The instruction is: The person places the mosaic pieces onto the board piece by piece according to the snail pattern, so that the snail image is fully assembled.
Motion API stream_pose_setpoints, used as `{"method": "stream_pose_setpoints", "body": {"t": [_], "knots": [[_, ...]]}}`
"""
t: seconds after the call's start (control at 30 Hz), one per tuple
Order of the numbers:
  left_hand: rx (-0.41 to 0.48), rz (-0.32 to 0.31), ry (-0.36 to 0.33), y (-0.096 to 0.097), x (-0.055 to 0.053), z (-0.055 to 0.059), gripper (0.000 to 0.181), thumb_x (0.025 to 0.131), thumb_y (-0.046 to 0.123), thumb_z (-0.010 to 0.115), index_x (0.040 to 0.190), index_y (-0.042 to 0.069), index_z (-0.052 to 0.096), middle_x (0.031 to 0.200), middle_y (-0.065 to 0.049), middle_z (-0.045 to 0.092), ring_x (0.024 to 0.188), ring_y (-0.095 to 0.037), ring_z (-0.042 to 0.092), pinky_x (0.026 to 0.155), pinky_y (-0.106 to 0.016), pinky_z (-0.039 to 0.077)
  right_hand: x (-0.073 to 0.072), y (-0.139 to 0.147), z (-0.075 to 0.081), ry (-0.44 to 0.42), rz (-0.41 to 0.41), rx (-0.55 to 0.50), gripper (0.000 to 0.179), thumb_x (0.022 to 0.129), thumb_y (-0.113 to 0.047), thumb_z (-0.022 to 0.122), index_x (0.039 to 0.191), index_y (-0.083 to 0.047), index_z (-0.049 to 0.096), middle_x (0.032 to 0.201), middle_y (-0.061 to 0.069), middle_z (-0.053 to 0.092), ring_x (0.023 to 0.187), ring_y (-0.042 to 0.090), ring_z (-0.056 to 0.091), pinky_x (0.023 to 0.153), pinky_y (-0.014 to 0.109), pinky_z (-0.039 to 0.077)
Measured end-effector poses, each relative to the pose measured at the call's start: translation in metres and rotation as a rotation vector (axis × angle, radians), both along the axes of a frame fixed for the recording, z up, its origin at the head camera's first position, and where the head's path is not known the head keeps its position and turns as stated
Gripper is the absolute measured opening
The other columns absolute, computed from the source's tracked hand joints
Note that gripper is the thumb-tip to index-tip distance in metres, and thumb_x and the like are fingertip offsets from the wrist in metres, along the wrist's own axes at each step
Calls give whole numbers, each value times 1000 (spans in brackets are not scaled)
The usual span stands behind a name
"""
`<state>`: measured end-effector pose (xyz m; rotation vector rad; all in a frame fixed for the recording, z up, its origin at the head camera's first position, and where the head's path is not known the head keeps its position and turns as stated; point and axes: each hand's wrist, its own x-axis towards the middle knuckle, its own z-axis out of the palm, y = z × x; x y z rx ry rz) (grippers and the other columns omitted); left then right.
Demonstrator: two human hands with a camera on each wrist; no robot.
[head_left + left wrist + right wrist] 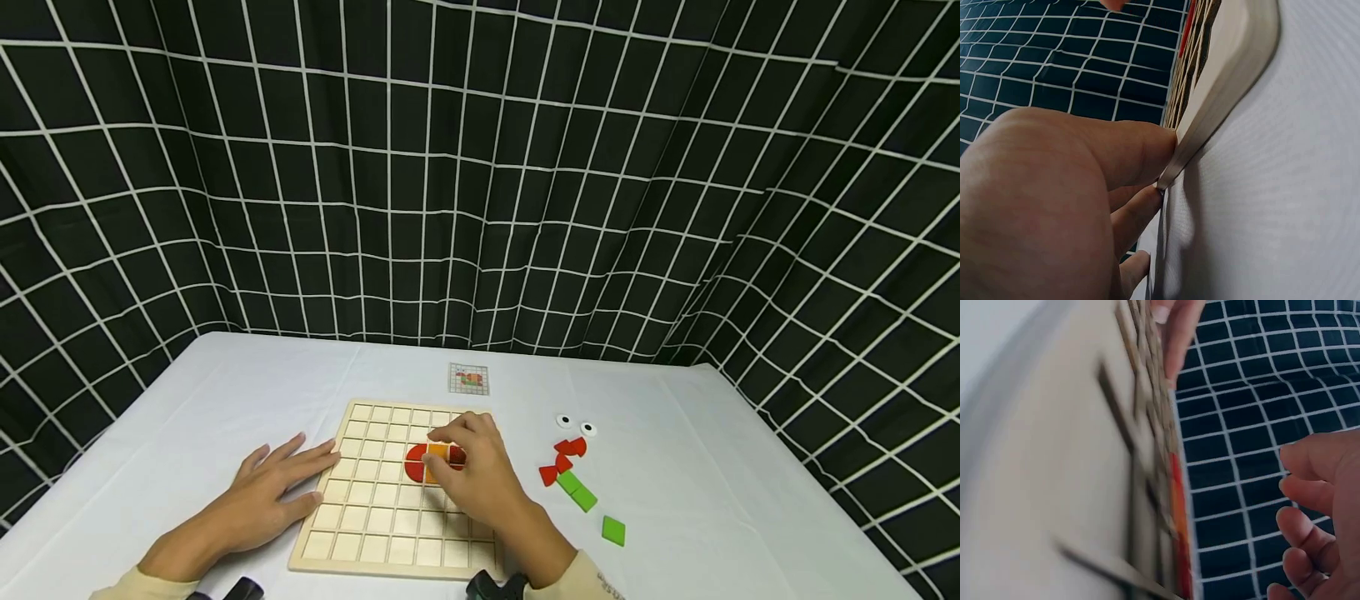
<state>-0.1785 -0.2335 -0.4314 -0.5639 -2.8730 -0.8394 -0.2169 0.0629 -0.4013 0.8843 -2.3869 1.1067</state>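
Observation:
A pale wooden grid board (pixel 375 518) lies on the white table. Its left edge meets the thumb and fingertips of my left hand (pixel 264 498), whose fingers are spread and fairly straight. Over the middle of the board hovers my right hand (pixel 483 471), its fingers loosely bent. The right wrist view shows nothing between those fingers (pixel 1313 494), which stand apart from the board. Below them, red rounded pieces (pixel 414 463) and orange pieces (pixel 438 451) sit together in the grid. A darker red piece (pixel 457 455) is partly hidden behind the right hand.
Right of the board lie two white eye discs (pixel 588 429), several red wedge pieces (pixel 549 476) and green squares (pixel 613 531). A small picture card (pixel 468 379) rests beyond the board. A black curtain (pixel 420 183) with white grid lines surrounds the table's far sides.

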Motion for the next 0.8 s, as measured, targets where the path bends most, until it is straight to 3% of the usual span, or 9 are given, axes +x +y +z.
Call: {"method": "stream_pose_setpoints", "body": {"t": [0.13, 0.33, 0.5, 0.7, 0.8], "knots": [[-2, -3, 7, 0, 0, 0, 44, 90, 24, 64, 133, 16, 60, 144, -2, 47, 138, -42, 24, 105, -64, 5, 3, 13, 13, 2, -44, -37, 21, 78, -10, 77, 98, -11, 74, 90, -7, 58, 89, 11, 45, 70, 30, 44], [4, -13, 18, 0, 1, 0, 44, 90, 22, 64, 133, 15, 60, 144, -3, 48, 138, -42, 24, 105, -64, 5, 6, 39, 25, 43, -117, -43, 22, 76, -10, 80, 98, -10, 74, 90, -7, 60, 91, 11, 48, 73, 35, 46], [-2, 0, 9, 0, 1, 0, 43, 90, 23, 64, 133, 16, 61, 144, -3, 48, 138, -42, 24, 105, -64, 5, 9, 61, 30, 83, -165, -45, 23, 75, -8, 81, 97, -13, 74, 91, -11, 60, 91, 10, 48, 73, 34, 45], [1, -1, 6, 0, 1, -1, 43, 90, 23, 64, 133, 16, 61, 144, -3, 47, 138, -42, 24, 105, -64, 4, 14, 87, 33, 103, -210, -47, 28, 73, -3, 81, 97, -16, 74, 93, -11, 61, 90, 10, 47, 62, 31, 42], [4, -6, 8, 0, 1, -1, 44, 90, 23, 64, 133, 16, 60, 144, -3, 47, 138, -42, 24, 105, -64, 4, 18, 100, 34, 97, -235, -52, 28, 74, -3, 81, 98, -14, 74, 93, -12, 60, 92, 11, 48, 65, 31, 44]]}}
